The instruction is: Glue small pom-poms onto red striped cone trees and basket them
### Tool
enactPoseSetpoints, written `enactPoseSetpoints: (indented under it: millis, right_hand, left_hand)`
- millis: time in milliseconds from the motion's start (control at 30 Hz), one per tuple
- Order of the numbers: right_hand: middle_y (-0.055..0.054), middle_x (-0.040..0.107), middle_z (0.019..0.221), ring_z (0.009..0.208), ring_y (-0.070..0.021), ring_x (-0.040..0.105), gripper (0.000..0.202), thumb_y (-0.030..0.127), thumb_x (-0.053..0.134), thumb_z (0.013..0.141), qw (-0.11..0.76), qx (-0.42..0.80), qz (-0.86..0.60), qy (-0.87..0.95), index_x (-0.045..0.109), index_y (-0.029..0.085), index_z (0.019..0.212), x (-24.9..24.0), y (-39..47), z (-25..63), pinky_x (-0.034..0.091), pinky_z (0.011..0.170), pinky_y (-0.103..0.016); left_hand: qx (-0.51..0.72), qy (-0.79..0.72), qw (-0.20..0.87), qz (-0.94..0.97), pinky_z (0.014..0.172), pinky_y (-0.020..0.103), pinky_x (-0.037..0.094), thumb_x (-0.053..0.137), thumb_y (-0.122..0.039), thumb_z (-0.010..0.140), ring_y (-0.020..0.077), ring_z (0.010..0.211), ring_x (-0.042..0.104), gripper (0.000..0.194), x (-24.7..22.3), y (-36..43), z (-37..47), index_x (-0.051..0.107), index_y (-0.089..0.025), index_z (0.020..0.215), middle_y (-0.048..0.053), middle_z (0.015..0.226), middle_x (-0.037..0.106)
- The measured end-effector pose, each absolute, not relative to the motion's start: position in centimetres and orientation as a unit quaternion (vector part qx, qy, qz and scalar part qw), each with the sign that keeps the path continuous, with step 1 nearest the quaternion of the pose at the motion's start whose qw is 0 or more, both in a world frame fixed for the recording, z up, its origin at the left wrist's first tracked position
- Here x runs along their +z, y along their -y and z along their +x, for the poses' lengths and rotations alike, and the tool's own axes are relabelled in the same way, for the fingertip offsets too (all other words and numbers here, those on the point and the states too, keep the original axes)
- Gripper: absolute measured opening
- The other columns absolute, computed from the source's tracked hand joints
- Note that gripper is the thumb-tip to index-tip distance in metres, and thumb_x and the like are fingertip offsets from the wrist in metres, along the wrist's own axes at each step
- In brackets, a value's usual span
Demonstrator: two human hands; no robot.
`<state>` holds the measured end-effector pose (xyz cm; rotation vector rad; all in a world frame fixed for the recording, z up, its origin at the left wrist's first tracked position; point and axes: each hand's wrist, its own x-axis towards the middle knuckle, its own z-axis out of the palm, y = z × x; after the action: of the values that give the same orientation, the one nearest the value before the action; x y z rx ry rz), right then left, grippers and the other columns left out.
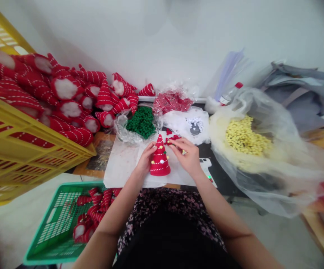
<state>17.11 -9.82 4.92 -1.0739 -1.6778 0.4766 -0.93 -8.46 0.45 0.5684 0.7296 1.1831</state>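
My left hand (146,158) is closed on the left side of a red felt cone (160,169) with white stitched lines. The cone stands with its tip away from me and bears small yellow, white and green pom-poms. To its right, my right hand (189,155) pinches its thumb and fingertips together at a small pile of red pom-poms (168,132). Whatever is between those fingertips is too small to make out. A small yellowish piece (184,152) shows against the right hand's lower fingers. White paper (122,162) lies under the cone.
Behind the cone are bags of green pom-poms (141,122), red pieces (173,102) and white pom-poms (196,124). A large plastic bag of yellow pom-poms (247,136) stands right. Stuffed red cones (66,89) fill a yellow crate (24,149) at left; a green basket (44,228) sits below.
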Motion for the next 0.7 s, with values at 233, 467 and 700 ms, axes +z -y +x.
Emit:
enactPoseSetpoints:
  millis: [233,467,700]
  right_hand:
    - [-0.004,0.074,0.090,0.071,-0.0190,0.065,0.014,0.027,0.066,0.096,0.490,0.187,-0.443,0.727,0.076,0.025,0.105,6.2,8.2,15.7,0.057,0.070,-0.034]
    - [-0.006,0.074,0.092,0.086,-0.0225,0.070,0.011,0.026,0.068,0.096,0.461,0.180,-0.424,0.759,0.078,0.024,0.090,5.6,7.4,15.1,0.059,0.080,-0.036]
    - [-0.007,0.072,0.089,0.082,-0.0204,0.070,0.020,0.024,0.061,0.098,0.486,0.138,-0.417,0.756,0.080,0.023,0.094,6.1,7.8,16.2,0.059,0.076,-0.034]
  left_hand:
    - [0.533,-0.319,0.735,0.273,0.072,0.028,0.050,0.088,-0.033,0.070,0.0154,0.071,0.067,0.034,0.4,8.6,-0.8,0.066,-0.020,0.092,-0.001,0.085,0.072]
    - [0.536,-0.320,0.729,0.280,0.074,0.029,0.048,0.090,-0.030,0.068,0.0175,0.074,0.067,0.034,0.2,8.7,-0.7,0.067,-0.020,0.092,0.000,0.086,0.073]
    - [0.524,-0.313,0.740,0.281,0.069,0.028,0.049,0.090,-0.031,0.068,0.0155,0.068,0.066,0.035,0.9,8.8,-0.6,0.064,-0.020,0.090,-0.001,0.080,0.071]
